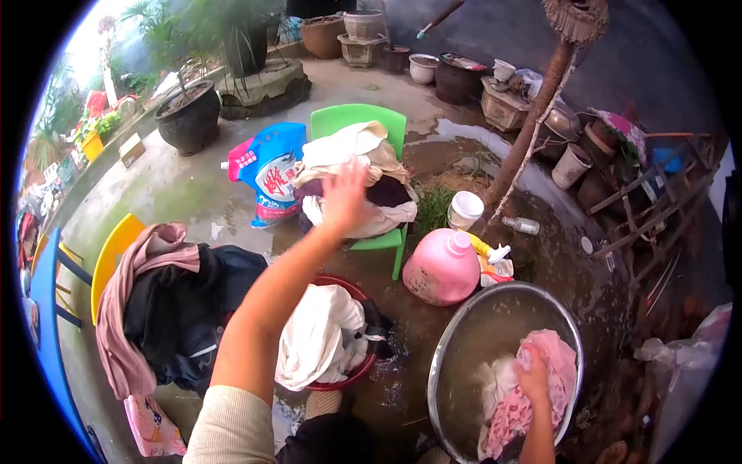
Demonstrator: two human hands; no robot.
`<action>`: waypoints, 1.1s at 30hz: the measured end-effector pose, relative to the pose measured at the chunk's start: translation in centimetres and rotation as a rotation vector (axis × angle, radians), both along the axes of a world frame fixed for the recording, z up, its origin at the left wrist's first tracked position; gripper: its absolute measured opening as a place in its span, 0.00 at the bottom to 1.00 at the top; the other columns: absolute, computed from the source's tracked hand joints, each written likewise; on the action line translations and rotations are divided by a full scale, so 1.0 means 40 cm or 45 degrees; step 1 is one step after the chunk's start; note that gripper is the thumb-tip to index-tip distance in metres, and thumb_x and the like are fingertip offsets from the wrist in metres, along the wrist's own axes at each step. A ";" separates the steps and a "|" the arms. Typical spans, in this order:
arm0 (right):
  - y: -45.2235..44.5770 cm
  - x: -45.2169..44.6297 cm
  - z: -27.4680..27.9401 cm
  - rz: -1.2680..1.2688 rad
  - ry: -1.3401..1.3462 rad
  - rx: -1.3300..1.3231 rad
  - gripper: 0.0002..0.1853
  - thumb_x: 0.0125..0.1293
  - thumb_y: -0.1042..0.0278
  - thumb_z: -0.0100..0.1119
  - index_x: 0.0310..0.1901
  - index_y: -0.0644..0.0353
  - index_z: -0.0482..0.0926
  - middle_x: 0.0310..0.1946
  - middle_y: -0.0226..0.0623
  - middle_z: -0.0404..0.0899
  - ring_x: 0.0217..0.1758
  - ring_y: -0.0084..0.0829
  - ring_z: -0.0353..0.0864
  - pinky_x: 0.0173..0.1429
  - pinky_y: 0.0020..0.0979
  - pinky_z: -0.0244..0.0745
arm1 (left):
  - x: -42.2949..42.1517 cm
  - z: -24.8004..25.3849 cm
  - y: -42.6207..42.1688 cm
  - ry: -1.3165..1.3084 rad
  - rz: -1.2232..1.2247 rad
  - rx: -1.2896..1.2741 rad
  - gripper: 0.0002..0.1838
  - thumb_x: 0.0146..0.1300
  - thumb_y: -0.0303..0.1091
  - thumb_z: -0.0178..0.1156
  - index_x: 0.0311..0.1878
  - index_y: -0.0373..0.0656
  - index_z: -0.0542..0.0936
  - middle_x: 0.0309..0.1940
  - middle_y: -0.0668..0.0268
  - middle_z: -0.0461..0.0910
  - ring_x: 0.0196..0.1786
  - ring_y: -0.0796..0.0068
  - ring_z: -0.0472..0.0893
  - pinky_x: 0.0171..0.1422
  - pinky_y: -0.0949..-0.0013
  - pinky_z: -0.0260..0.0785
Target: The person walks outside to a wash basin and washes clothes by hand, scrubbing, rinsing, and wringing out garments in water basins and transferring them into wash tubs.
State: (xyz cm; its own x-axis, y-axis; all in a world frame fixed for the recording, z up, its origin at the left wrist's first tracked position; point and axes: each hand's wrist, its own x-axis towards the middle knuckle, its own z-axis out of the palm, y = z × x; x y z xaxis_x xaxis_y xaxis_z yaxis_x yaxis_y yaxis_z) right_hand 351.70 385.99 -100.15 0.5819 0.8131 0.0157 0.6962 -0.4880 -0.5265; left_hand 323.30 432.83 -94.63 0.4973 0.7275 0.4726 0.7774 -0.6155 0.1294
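Observation:
My left hand (pixel 346 197) is stretched out over the pile of folded clothes (pixel 359 147) on the green chair (pixel 394 124), fingers apart and nothing held. Whether it touches the clothes I cannot tell. My right hand (pixel 533 377) is closed on a pink patterned cloth (pixel 555 352) in the metal basin (pixel 442 352), which holds cloudy water. A paler cloth (pixel 498 383) lies beside it in the water. Between my arms, a white garment (pixel 321 336) is heaped in a red tub (pixel 340 383), with something dark at its right side.
A blue detergent bag (pixel 274 174) stands left of the green chair. A pink jug (pixel 440 267), a spray bottle (pixel 495 263) and a white cup (pixel 465 210) are behind the basin. Dark clothes (pixel 174 309) cover a yellow chair (pixel 116 243). A thin trunk (pixel 533 124) rises at right.

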 end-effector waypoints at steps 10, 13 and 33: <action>0.167 -0.200 -0.017 0.358 0.522 -0.230 0.21 0.60 0.64 0.62 0.56 0.54 0.75 0.61 0.41 0.70 0.63 0.40 0.71 0.63 0.35 0.67 | -0.126 -0.003 0.266 -0.525 0.192 -0.230 0.24 0.46 0.33 0.66 0.51 0.45 0.79 0.46 0.45 0.78 0.53 0.47 0.77 0.57 0.54 0.70; 0.186 -0.216 -0.047 0.405 0.720 -0.192 0.20 0.62 0.64 0.61 0.56 0.56 0.75 0.60 0.40 0.71 0.60 0.35 0.74 0.59 0.32 0.71 | -0.145 0.014 0.294 -0.844 0.243 -0.435 0.19 0.48 0.30 0.65 0.46 0.40 0.80 0.35 0.48 0.82 0.39 0.54 0.82 0.42 0.58 0.74; 0.537 -0.525 0.246 0.378 2.872 0.809 0.55 0.52 0.30 0.61 0.73 0.53 0.47 0.74 0.40 0.47 0.74 0.49 0.53 0.68 0.57 0.59 | -0.213 0.504 -0.354 -1.603 -0.824 -0.947 0.21 0.62 0.34 0.59 0.55 0.33 0.71 0.52 0.58 0.76 0.55 0.68 0.76 0.60 0.63 0.70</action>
State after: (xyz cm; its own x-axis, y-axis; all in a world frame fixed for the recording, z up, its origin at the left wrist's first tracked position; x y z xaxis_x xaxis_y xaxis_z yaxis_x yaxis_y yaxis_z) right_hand 330.71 407.49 -90.29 -0.0448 0.9979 -0.0470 -0.9641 -0.0555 -0.2595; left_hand 314.77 418.67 -74.45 0.3844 0.8036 0.4543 -0.4066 -0.2944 0.8649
